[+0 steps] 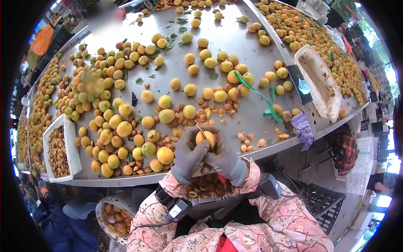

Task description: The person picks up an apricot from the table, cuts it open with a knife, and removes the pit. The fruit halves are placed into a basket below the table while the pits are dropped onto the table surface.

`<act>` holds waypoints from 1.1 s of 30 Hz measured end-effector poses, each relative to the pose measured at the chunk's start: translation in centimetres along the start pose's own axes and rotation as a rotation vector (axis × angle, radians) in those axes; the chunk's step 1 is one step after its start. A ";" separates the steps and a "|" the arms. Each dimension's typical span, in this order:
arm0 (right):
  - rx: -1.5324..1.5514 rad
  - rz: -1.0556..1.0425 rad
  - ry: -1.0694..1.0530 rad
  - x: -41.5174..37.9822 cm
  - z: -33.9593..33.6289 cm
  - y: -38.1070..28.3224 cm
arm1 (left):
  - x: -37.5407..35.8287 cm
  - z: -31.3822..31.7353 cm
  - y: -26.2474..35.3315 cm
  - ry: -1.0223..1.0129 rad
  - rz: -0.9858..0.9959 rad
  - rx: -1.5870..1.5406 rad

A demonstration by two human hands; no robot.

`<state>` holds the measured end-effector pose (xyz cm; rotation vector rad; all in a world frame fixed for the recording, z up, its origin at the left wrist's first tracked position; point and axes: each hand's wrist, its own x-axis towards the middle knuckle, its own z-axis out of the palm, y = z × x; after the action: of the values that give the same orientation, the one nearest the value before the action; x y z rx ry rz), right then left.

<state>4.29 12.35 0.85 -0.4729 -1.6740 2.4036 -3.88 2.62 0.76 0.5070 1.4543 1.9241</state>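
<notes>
Both my hands wear grey gloves and meet at the near edge of the metal table point(168, 29). My left hand point(189, 152) has its fingers wrapped round one side of an orange apricot point(205, 140). From the other side my right hand point(226, 156) presses on the same apricot. A thin metal strip shows at the fruit's upper left; which hand holds it is unclear. Pits and whole apricots lie just beyond my fingers. Below my hands is a container of apricot pieces point(208, 185), partly hidden by my wrists.
A white tray of pits point(66, 148) stands at the left, a dirty white tray point(319, 82) at the right. A green ribbon point(260, 93) and a purple cloth point(303, 129) lie on the right side. A bucket of apricots point(115, 218) stands low left, beside another person's leg.
</notes>
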 end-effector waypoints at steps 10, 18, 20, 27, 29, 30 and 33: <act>-0.087 0.015 0.009 0.2 0.1 0.5 | 0.1 -0.3 0.1 0.077 -0.079 0.088; -0.047 -0.003 -0.010 0.2 -0.2 0.7 | 0.3 -0.4 -1.0 0.156 -0.063 0.001; -0.148 -0.076 0.005 0.3 -0.1 0.8 | 0.3 -0.8 -1.3 0.134 -0.020 0.058; -0.082 -0.007 0.109 0.4 0.4 -0.2 | 0.3 -0.8 -0.3 0.149 -0.147 -0.218; 0.066 0.022 0.083 0.4 0.6 -0.3 | 0.3 -1.1 -0.2 0.106 -0.230 -0.310; 0.063 0.004 0.076 0.2 0.6 -0.7 | 0.5 -1.2 -0.6 0.100 -0.212 -0.306; 0.278 0.006 0.132 0.6 0.1 -1.6 | 1.0 -1.9 -1.9 0.134 -0.222 -0.744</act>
<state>3.60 13.03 2.31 -0.5756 -1.2615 2.4961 -5.31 2.30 -1.74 -0.1237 0.7263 2.1512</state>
